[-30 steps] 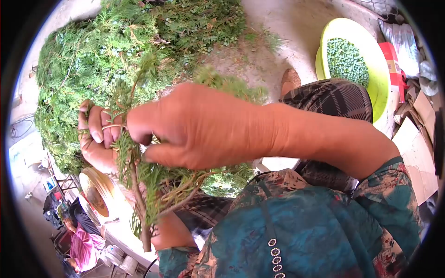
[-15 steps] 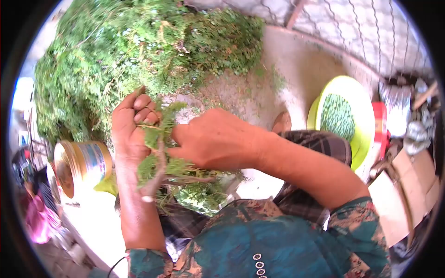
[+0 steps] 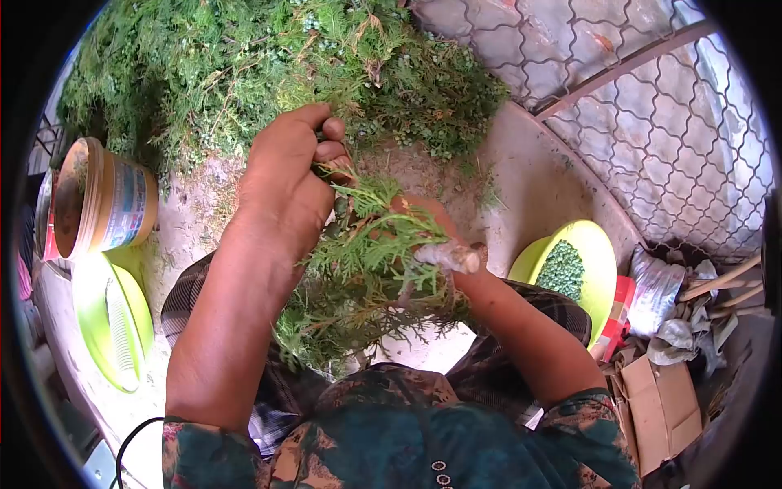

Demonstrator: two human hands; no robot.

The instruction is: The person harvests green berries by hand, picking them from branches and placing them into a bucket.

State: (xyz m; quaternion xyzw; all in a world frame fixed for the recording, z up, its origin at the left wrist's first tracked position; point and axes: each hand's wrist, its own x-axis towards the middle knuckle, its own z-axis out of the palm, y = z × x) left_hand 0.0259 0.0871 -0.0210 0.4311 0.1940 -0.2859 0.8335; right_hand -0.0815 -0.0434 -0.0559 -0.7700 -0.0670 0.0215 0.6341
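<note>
A leafy evergreen branch (image 3: 371, 244) with flat, scaly green sprays hangs before my chest, its pale cut end (image 3: 466, 260) pointing right. My left hand (image 3: 297, 163) is closed at the branch's upper left, fingers curled around a thin sprig tip. Behind the foliage, my right hand (image 3: 430, 213) holds the branch near its thick stem; leaves hide most of its fingers. More green sprays lie low over my lap. Beyond my hands rises a large heap of evergreen cuttings (image 3: 220, 90) dotted with small bluish-green cones.
At the right, a lime-green basin (image 3: 601, 281) holds many small green cones (image 3: 562, 270). A tan bucket (image 3: 122, 200) and another lime-green basin (image 3: 134, 326) stand at the left. Wire mesh (image 3: 643, 147) borders the far right, above cardboard (image 3: 664, 403) and plastic bags (image 3: 656, 289).
The branch has swung so its cut end points right instead of down toward me. My left hand has moved up and right; my right hand has gone behind the foliage. The view has shifted.
</note>
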